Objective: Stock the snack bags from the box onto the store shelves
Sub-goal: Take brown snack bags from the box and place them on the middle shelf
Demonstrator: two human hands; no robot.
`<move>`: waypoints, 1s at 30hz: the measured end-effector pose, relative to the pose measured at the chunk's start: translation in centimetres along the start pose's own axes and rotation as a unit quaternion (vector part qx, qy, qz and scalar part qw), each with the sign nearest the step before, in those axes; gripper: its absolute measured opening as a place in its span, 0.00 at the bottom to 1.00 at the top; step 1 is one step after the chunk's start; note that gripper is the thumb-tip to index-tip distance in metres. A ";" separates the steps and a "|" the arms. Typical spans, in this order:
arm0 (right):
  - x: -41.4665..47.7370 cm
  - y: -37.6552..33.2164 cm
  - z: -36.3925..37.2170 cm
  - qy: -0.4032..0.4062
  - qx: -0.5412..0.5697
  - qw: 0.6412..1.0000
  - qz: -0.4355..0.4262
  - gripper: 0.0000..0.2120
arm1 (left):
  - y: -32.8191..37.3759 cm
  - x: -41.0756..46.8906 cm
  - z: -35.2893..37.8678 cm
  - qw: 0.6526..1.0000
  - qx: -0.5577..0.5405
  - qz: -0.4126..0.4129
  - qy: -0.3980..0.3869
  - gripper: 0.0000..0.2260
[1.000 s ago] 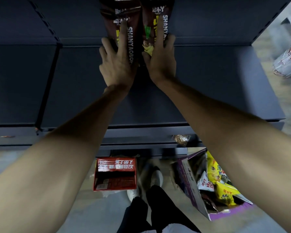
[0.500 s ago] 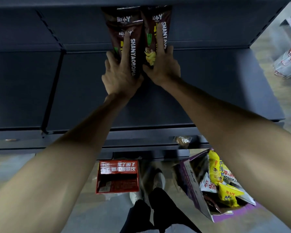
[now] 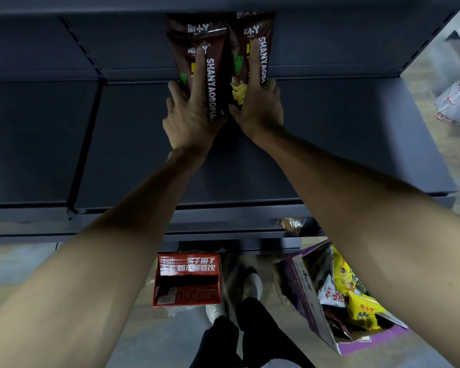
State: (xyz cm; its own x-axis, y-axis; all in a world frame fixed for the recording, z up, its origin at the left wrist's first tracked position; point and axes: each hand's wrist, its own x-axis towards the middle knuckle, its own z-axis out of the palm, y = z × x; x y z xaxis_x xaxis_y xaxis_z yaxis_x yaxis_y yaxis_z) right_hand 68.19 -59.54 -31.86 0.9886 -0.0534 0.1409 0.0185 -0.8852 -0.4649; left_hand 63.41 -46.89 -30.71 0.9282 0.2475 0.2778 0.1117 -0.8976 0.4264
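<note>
Grip apart, palms flat on the snack bags (image 3: 182, 57) at the far back of the shelf (image 3: 356, 142).
The left hand (image 3: 189, 115) and right hand (image 3: 259, 107) press straight fingers (image 3: 198, 73) on them, upright, barely shifted over the last second. This pair looks seated; the box (image 3: 306, 296), near right, holds more.
</note>
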 end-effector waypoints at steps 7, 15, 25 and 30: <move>-0.9 -0.1 -1.0 -0.022 0.042 0.999 0.001 0.51 | 0.2 -0.5 -0.1 1.000 -0.029 -0.011 0.002 0.50; -5.1 0.7 -2.2 -0.024 0.071 0.997 -0.029 0.45 | -0.7 -3.7 -1.4 0.996 -0.088 0.021 -0.028 0.47; -9.8 0.8 -5.0 -0.047 0.005 0.999 -0.013 0.40 | -0.9 -6.4 -4.9 0.996 0.020 0.066 -0.065 0.34; -11.9 1.3 -7.0 -0.054 0.000 0.999 0.001 0.40 | 0.7 -7.1 -6.2 0.991 0.041 0.099 -0.081 0.28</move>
State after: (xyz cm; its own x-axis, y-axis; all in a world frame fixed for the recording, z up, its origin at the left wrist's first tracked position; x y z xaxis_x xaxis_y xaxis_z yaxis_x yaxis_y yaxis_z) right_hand 55.39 -63.29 -27.98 0.9990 -0.0059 0.0454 0.0159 -0.8851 -0.4651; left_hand 54.65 -46.99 -27.05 0.9788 0.0080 0.2045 -0.0557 -0.9510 0.3040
